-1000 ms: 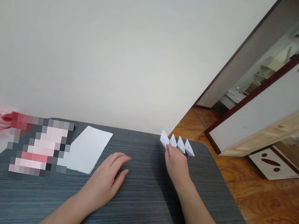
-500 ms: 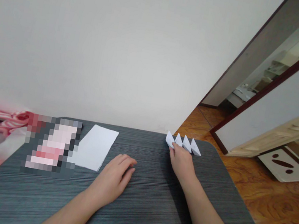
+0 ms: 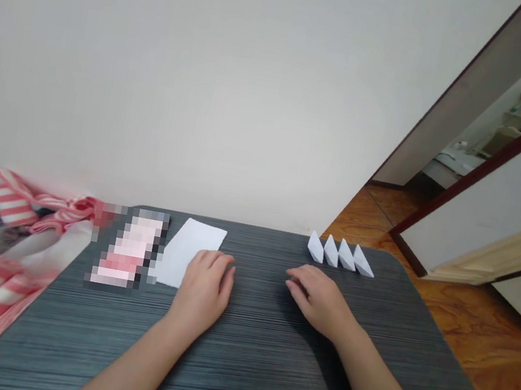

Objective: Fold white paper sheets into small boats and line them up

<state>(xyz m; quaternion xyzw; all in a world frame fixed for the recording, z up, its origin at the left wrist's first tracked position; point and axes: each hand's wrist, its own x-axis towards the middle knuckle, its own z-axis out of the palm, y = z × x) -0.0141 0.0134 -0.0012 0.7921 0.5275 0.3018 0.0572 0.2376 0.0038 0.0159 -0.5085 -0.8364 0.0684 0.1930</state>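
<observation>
Blur masks a pink-&-white oblong item (image 3: pixel 130 246); L hand (image 3: pixel 203 286) hides pt of white rectangular paper (image 3: pixel 184 252). Forearms angle inward, palms down. L fingers loosely bent, empty, paper contact unclear; R hand (image 3: pixel 317 299) part-open, empty, nr 4 white folded-paper pieces (image 3: pixel 331 253), far R of dark wood-grain table (image 3: pixel 230 364).

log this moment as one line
left hand: empty, partly hiding white paper, contact unclear | right hand: empty, apart from folded paper pieces | folded paper pieces: four, in a row, near far-right corner of table
</observation>
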